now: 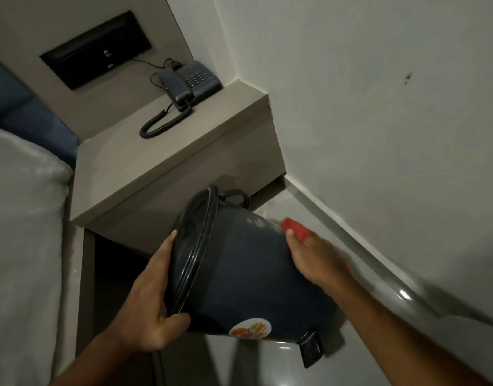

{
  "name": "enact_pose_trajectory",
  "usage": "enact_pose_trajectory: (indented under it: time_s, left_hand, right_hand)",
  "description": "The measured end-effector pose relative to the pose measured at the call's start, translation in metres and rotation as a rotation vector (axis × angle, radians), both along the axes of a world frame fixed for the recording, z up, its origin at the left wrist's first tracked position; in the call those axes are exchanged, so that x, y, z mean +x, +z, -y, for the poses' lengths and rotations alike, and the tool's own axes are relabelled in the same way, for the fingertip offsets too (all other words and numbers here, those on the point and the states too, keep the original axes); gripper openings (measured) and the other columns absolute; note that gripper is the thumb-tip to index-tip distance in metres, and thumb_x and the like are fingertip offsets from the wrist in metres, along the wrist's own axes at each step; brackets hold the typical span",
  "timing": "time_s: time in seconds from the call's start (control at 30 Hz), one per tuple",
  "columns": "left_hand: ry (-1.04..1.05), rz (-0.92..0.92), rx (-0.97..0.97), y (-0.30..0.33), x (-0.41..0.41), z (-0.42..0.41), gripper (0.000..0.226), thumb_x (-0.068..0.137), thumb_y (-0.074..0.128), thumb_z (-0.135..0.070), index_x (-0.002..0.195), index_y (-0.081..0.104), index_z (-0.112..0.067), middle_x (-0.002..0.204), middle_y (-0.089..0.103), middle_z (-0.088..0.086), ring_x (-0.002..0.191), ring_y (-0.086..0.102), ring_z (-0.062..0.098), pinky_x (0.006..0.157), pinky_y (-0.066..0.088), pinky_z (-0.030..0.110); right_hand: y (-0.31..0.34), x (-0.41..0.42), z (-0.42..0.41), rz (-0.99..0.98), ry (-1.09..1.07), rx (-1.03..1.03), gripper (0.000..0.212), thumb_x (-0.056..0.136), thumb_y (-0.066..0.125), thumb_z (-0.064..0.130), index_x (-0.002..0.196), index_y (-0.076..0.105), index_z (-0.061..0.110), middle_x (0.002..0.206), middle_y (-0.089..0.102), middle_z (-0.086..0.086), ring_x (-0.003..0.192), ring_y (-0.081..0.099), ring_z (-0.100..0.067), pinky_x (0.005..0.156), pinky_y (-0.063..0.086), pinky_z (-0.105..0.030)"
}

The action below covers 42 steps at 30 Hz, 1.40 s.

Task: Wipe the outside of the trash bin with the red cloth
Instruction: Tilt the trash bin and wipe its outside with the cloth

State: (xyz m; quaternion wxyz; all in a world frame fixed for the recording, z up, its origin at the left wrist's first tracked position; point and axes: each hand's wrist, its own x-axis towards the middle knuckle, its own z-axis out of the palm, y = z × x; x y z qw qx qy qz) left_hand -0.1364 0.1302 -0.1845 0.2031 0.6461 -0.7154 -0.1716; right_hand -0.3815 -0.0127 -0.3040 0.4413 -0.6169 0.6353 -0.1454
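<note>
Trash bin [239,277] tilted beside nightstand [167,162], left hand [149,310] clamping rim, right hand [313,260] gripping red cloth [294,228].

A dark blue round plastic trash bin [239,277] was tipped over toward the left, its black lid [190,246] facing the beige bedside cabinet [167,162]. The left hand [150,310] gripped the lid's rim. The right hand [315,260], blurred, pressed a red cloth [294,227] against the bin's upper side. A black corded telephone [189,82] sat on the cabinet.
</note>
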Motion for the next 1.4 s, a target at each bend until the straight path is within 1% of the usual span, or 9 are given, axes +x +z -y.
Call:
enact_pose_trajectory:
  time_s: [0.2,0.37,0.53,0.7,0.83,1.07,1.23,1.33,1.4]
  left_hand:
    - [-0.007,0.115,-0.005,-0.002,-0.002,-0.007,0.117,0.060,0.062,-0.048,0.156,0.012,-0.004,0.160,0.029,0.013,0.145,0.032,0.028,0.113,0.035,0.042]
    - [-0.105,0.161,-0.030,0.000,-0.011,0.000,0.113,0.065,0.063,-0.043,0.154,0.013,0.004,0.163,0.023,0.016,0.149,0.024,0.030,0.116,0.027,0.044]
    - [-0.178,0.176,-0.062,0.004,-0.022,0.010,0.110,0.075,0.059,-0.057,0.155,0.011,0.001,0.165,0.018,0.008,0.150,0.021,0.027,0.118,0.025,0.041]
    - [-0.073,0.190,-0.068,0.005,-0.020,0.010,0.113,0.063,0.058,-0.050,0.155,0.015,0.000,0.155,0.032,0.012,0.137,0.038,0.023,0.104,0.038,0.034]
    - [0.041,0.119,-0.027,0.012,-0.011,0.015,0.109,0.056,0.061,-0.050,0.152,0.028,-0.010,0.130,0.056,-0.002,0.111,0.054,-0.005,0.085,0.041,0.015]
    - [0.167,-0.063,-0.023,0.010,0.000,0.018,0.089,0.055,0.066,-0.048,0.137,0.039,-0.030,0.113,0.060,-0.008,0.090,0.062,0.003,0.060,0.054,0.016]
    - [0.347,0.033,-0.059,0.014,-0.009,0.034,0.071,0.052,0.061,-0.056,0.114,0.051,-0.023,0.093,0.064,-0.004,0.076,0.064,0.016,0.059,0.055,0.035]
    - [0.246,-0.047,-0.014,0.019,-0.007,0.030,0.078,0.060,0.070,-0.062,0.130,0.045,-0.037,0.115,0.065,-0.009,0.102,0.067,0.014,0.075,0.059,0.027]
    - [0.003,0.070,0.153,0.018,0.003,0.022,0.130,0.057,0.078,-0.072,0.155,-0.001,-0.039,0.164,0.017,-0.008,0.147,0.028,0.016,0.110,0.039,0.032]
  right_hand:
    - [0.074,0.074,0.002,0.337,0.149,-0.249,0.057,0.093,0.025,0.066,0.092,0.068,0.029,0.099,0.070,0.001,0.109,0.060,-0.029,0.110,0.034,-0.054]
    - [-0.018,-0.012,-0.028,0.418,0.118,-0.402,0.057,0.093,0.035,0.065,0.144,0.042,0.041,0.126,0.056,0.022,0.130,0.045,0.004,0.106,0.033,-0.026]
    - [-0.046,-0.031,-0.003,0.244,-0.164,0.218,0.076,0.095,0.028,0.074,0.144,0.054,0.022,0.145,0.058,-0.013,0.135,0.050,-0.036,0.116,0.034,-0.054]
    - [0.036,0.057,-0.033,0.488,-0.108,-0.207,0.081,0.088,0.018,0.082,0.139,0.054,0.031,0.144,0.056,-0.005,0.139,0.042,-0.024,0.121,0.022,-0.052]
    - [0.017,0.060,-0.099,0.429,0.083,-0.580,0.060,0.098,0.017,0.070,0.154,-0.001,0.058,0.168,0.016,0.015,0.156,0.006,-0.015,0.124,-0.004,-0.039]
    - [-0.020,0.038,-0.025,0.108,-0.183,-0.053,0.064,0.100,0.024,0.061,0.156,0.030,0.032,0.165,0.031,-0.004,0.154,0.016,-0.028,0.124,0.007,-0.059]
    - [0.043,0.104,-0.065,0.384,0.078,-0.457,0.058,0.096,0.024,0.063,0.150,0.004,0.060,0.164,0.026,0.013,0.152,0.008,-0.011,0.121,-0.012,-0.044]
    - [0.043,0.102,-0.073,0.373,0.108,-0.554,0.061,0.095,0.025,0.062,0.146,-0.007,0.068,0.168,0.023,0.010,0.153,0.008,-0.016,0.123,-0.009,-0.047]
    - [0.039,0.094,-0.050,0.364,0.003,-0.508,0.069,0.092,0.024,0.065,0.157,0.013,0.047,0.166,0.030,0.005,0.152,0.017,-0.018,0.123,-0.003,-0.045]
